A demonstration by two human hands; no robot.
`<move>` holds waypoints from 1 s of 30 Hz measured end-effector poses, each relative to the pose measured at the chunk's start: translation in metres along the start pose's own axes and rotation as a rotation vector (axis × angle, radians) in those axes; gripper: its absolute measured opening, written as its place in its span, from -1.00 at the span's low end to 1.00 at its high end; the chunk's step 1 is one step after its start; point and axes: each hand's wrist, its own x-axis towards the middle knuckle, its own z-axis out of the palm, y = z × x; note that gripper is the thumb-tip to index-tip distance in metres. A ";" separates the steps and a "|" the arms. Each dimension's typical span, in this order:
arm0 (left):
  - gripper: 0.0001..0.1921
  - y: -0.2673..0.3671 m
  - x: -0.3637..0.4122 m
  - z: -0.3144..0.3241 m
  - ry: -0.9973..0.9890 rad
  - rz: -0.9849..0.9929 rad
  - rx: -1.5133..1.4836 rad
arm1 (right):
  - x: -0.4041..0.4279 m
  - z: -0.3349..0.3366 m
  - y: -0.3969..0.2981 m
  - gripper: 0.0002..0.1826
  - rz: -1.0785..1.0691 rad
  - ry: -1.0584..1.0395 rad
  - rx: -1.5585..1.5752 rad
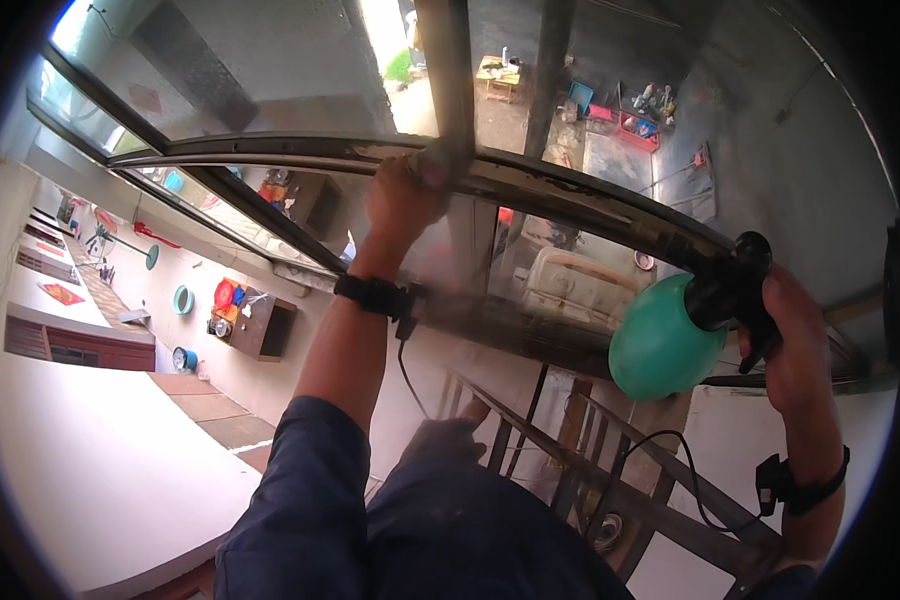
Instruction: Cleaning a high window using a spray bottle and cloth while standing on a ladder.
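In my right hand [795,341] is a trigger spray bottle with a rounded green body [667,337] and a black spray head [727,289]. It is tilted, its body towards the left, close to the window's lower rail [585,206]. My left hand [409,196] is curled at the dark upright of the window frame [448,82], where the upright meets the rail. Blur hides its fingertips and whether anything lies in them. Black straps with small cabled devices circle both wrists.
Below me stands a ladder [540,435] with dark rails. Glass panes [292,67] fill the frame. Far below on the left are a brown cabinet [266,326], a teal basin [183,300] and a green stand fan [124,244]. A small yellow table [498,73] shows through the glass.
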 end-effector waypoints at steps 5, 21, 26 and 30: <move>-0.61 -0.013 0.020 -0.025 -0.068 -0.185 -0.086 | 0.004 0.005 0.000 -0.48 -0.027 0.004 0.005; -0.70 0.012 0.012 -0.013 0.003 0.028 0.050 | 0.008 -0.002 0.008 -0.50 -0.033 0.011 0.028; -0.72 -0.006 0.011 -0.015 -0.062 0.010 0.049 | 0.003 -0.001 0.004 -0.51 -0.038 0.000 0.024; -0.74 -0.010 0.013 -0.012 -0.029 0.139 -0.031 | 0.005 -0.001 0.006 -0.51 -0.008 0.031 0.022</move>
